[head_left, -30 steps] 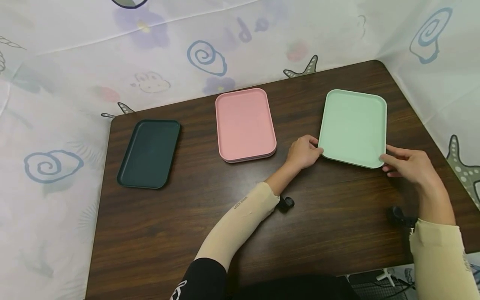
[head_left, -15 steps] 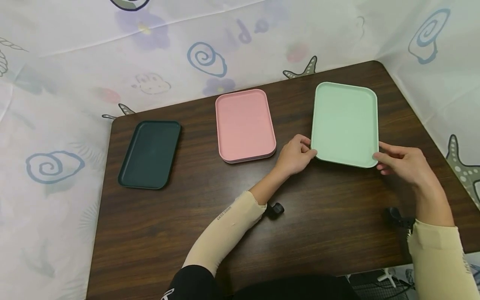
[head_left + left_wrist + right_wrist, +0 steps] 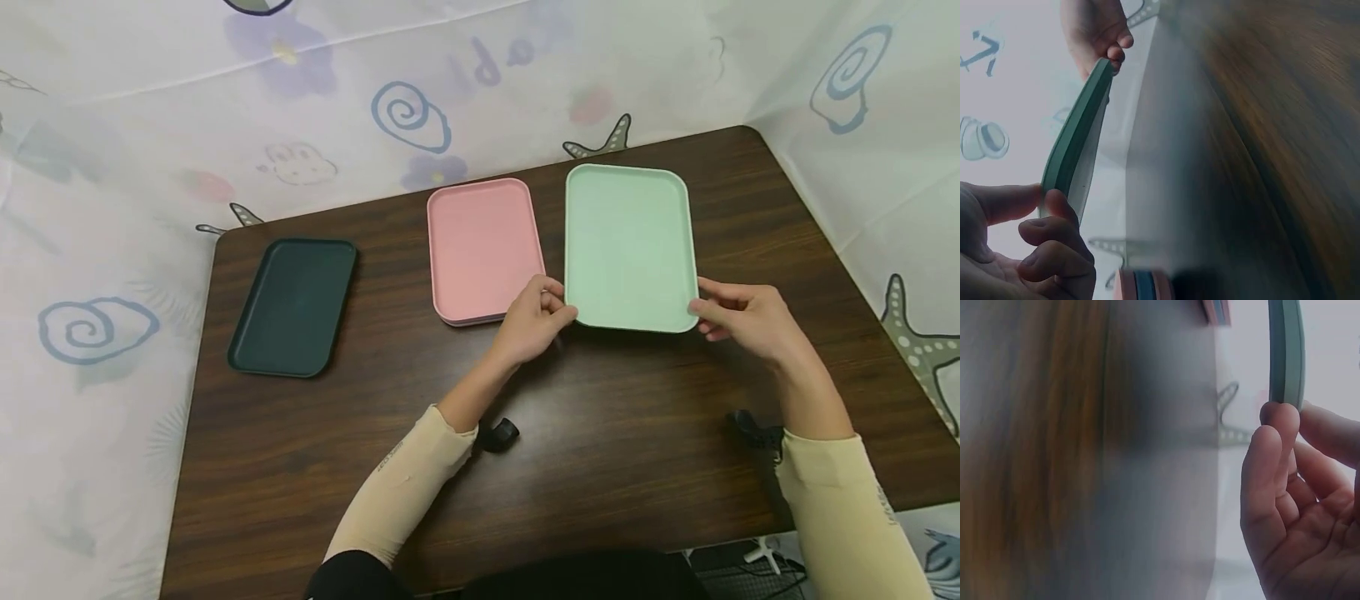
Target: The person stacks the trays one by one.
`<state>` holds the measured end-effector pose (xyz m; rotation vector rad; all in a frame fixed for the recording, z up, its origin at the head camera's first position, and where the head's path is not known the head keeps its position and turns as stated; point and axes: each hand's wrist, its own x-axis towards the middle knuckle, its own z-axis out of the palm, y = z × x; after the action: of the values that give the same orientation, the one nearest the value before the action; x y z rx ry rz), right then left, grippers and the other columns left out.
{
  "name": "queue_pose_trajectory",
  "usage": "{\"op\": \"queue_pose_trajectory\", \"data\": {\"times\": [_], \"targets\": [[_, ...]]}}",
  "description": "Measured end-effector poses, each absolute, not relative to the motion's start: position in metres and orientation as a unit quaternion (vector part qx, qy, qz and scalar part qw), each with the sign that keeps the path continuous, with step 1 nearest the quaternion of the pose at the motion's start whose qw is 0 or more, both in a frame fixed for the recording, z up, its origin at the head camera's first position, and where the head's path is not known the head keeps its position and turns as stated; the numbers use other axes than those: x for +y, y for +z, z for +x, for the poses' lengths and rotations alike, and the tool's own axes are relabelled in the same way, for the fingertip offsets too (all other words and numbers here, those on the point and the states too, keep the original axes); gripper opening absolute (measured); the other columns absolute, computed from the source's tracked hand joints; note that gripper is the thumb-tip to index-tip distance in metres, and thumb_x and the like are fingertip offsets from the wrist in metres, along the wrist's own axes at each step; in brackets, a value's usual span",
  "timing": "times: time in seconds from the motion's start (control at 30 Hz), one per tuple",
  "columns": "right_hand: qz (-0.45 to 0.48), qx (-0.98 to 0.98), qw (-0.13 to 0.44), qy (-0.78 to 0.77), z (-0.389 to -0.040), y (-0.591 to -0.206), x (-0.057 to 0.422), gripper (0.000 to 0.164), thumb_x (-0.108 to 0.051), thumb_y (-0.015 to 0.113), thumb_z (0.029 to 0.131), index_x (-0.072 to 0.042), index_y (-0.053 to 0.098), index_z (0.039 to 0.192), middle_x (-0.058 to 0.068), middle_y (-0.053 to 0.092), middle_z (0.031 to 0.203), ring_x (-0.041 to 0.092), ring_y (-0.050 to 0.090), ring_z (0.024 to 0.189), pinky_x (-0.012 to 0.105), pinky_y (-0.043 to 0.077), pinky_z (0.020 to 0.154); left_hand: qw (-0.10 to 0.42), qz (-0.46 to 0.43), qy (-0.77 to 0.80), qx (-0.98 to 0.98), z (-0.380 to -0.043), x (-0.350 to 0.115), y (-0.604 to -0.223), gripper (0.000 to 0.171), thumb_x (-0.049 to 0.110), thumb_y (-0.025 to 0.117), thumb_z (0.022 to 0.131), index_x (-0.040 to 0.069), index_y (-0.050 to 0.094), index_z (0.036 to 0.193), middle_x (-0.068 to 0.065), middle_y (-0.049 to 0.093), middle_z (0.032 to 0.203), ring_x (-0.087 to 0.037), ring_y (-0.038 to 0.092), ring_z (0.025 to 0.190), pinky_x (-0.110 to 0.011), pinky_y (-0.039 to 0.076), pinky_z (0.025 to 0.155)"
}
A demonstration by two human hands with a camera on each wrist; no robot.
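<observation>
A light green tray (image 3: 630, 246) is held in the air above the table, just right of a pink tray (image 3: 483, 250). My left hand (image 3: 531, 321) pinches its near left corner between thumb and fingers. At the near right corner my right hand (image 3: 742, 317) pinches it the same way, thumb on top. Seen edge-on in the left wrist view, the green tray (image 3: 1075, 134) is well off the tabletop. The pink tray tops a stack whose edge (image 3: 1144, 286) shows pink and blue layers. My left fingers overlap the stack's near right corner in the head view.
A dark green tray (image 3: 296, 307) lies at the left of the brown wooden table (image 3: 600, 467). Patterned white cloth (image 3: 330, 92) hangs behind the table and along its sides. Black wrist camera mounts (image 3: 498, 435) stick out below both forearms.
Both hands have lifted the light green tray and carried it left, from the table's right side to beside the pink stack. The pink and dark green trays have stayed put.
</observation>
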<state>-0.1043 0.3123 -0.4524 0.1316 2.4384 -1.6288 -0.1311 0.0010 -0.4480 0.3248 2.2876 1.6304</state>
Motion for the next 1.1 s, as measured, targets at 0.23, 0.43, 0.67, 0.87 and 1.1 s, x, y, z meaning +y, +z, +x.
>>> {"op": "queue_pose_trajectory", "data": {"times": [0.23, 0.43, 0.67, 0.87, 1.1], "targets": [[-0.01, 0.813, 0.127, -0.568, -0.119, -0.454, 0.274, 0.049, -0.017, 0.067, 0.094, 0.004, 0.054, 0.136, 0.002, 0.068, 0.079, 0.012, 0.065, 0.066, 0.028, 0.056, 0.061, 0.141, 0.09, 0.615, 0.77, -0.122, -0.044, -0.46, 0.026, 0.004, 0.063, 0.093, -0.001, 0.049, 0.114, -0.003, 0.06, 0.075, -0.012, 0.047, 0.057, -0.024, 0.038, 0.056], [-0.047, 0.808, 0.153, -0.567, -0.129, -0.454, 0.243, 0.049, -0.017, 0.067, 0.095, 0.002, 0.054, 0.138, 0.01, 0.067, 0.078, 0.016, 0.065, 0.068, 0.029, 0.056, 0.063, 0.13, 0.068, 0.63, 0.762, -0.113, -0.079, -0.463, 0.024, 0.002, 0.062, 0.093, -0.001, 0.048, 0.113, -0.022, 0.062, 0.083, -0.04, 0.054, 0.073, -0.024, 0.038, 0.062], [-0.068, 0.811, 0.16, -0.558, -0.138, -0.448, 0.21, 0.049, -0.019, 0.067, 0.094, -0.002, 0.054, 0.138, 0.014, 0.066, 0.077, 0.024, 0.065, 0.069, 0.031, 0.055, 0.064, 0.119, 0.041, 0.638, 0.76, -0.108, -0.112, -0.46, 0.028, 0.003, 0.062, 0.093, -0.003, 0.047, 0.116, -0.025, 0.061, 0.086, -0.041, 0.059, 0.08, -0.026, 0.042, 0.068], [-0.081, 0.818, 0.157, -0.548, -0.143, -0.441, 0.186, 0.048, -0.016, 0.068, 0.094, -0.003, 0.055, 0.138, 0.017, 0.066, 0.079, 0.026, 0.065, 0.07, 0.034, 0.055, 0.063, 0.117, 0.017, 0.629, 0.769, -0.106, -0.133, -0.457, 0.03, 0.006, 0.061, 0.095, -0.003, 0.047, 0.12, -0.026, 0.061, 0.09, -0.045, 0.057, 0.091, -0.029, 0.044, 0.076], [-0.085, 0.811, 0.159, -0.557, -0.154, -0.444, 0.167, 0.047, -0.016, 0.068, 0.093, -0.002, 0.056, 0.137, 0.019, 0.066, 0.08, 0.024, 0.064, 0.069, 0.037, 0.056, 0.064, 0.105, -0.003, 0.624, 0.774, -0.113, -0.152, -0.458, 0.031, 0.006, 0.061, 0.095, -0.004, 0.049, 0.121, -0.018, 0.063, 0.087, -0.045, 0.056, 0.094, -0.03, 0.044, 0.079]]}}
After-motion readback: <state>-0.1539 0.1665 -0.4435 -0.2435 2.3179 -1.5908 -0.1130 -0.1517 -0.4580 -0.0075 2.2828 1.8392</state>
